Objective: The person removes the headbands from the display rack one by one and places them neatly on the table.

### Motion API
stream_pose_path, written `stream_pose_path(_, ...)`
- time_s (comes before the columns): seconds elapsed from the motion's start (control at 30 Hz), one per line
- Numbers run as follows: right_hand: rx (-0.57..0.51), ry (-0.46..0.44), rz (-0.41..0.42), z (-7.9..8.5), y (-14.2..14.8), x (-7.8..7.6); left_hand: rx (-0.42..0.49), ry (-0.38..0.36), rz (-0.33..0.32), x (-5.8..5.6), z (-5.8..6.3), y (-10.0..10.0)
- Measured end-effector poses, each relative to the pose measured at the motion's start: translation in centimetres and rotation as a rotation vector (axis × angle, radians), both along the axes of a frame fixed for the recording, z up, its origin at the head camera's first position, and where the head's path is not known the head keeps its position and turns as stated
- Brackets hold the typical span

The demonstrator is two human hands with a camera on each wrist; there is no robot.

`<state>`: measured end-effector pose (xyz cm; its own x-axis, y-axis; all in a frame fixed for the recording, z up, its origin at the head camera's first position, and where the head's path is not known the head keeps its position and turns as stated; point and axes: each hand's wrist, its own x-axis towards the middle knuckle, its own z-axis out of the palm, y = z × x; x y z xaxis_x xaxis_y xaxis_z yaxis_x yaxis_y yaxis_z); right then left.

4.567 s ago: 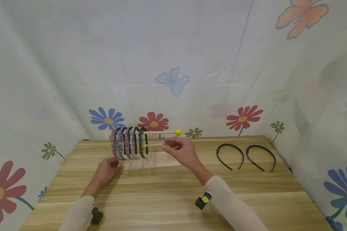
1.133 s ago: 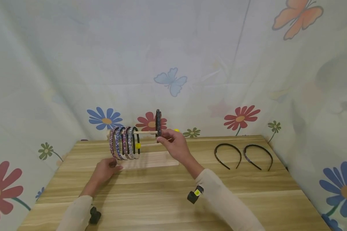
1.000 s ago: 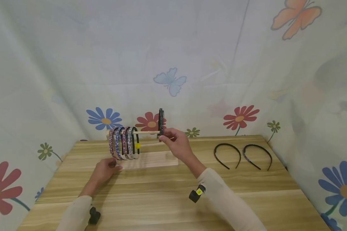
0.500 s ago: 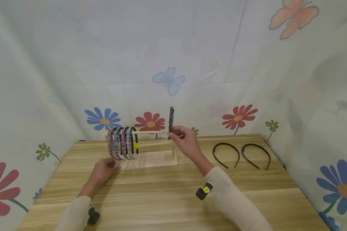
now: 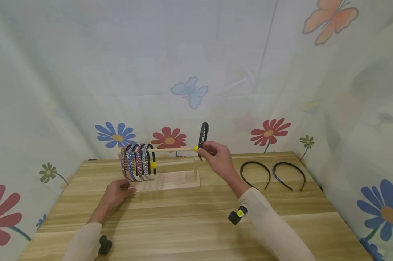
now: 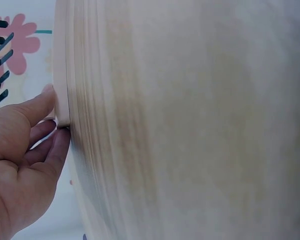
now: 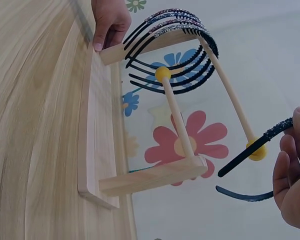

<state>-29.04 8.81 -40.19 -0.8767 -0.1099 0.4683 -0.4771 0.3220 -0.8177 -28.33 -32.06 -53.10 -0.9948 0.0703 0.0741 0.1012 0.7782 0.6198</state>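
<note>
My left hand (image 5: 114,194) pinches the left end of the base of a wooden headband stand (image 5: 173,181); the left wrist view shows thumb and fingers (image 6: 56,150) on either side of its edge. Several glittery toothed headbands (image 5: 139,163) hang together at the left of the stand's upper rod (image 5: 173,149). My right hand (image 5: 220,159) holds a dark glittery headband (image 5: 203,134) at the rod's right tip, beside the yellow ball (image 5: 196,149). In the right wrist view, that headband's black ends (image 7: 240,160) point toward the rod, near the ball (image 7: 257,150).
Two thin black headbands (image 5: 256,163) lie on the wooden table (image 5: 183,224), right of the stand. A second, lower rod (image 7: 179,117) with a yellow ball juts from the stand's right upright (image 7: 155,181). A flower-printed curtain (image 5: 134,72) hangs behind.
My right hand has taken the dark headband from beside the others and slid it right along the upper rod to the yellow ball. My left hand keeps its hold on the base.
</note>
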Motion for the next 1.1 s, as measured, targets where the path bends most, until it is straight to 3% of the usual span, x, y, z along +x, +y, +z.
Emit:
stream_pose_path(0.57,0.015,-0.032,-0.046,-1.1,1.9,-0.1,0.006,0.0,0.004,-0.1,-0.2,0.0)
stream_pose_path(1.1,0.107,-0.201,-0.116,-3.5,3.2,-0.2,0.002,0.002,0.003,-0.2,-0.3,-0.1)
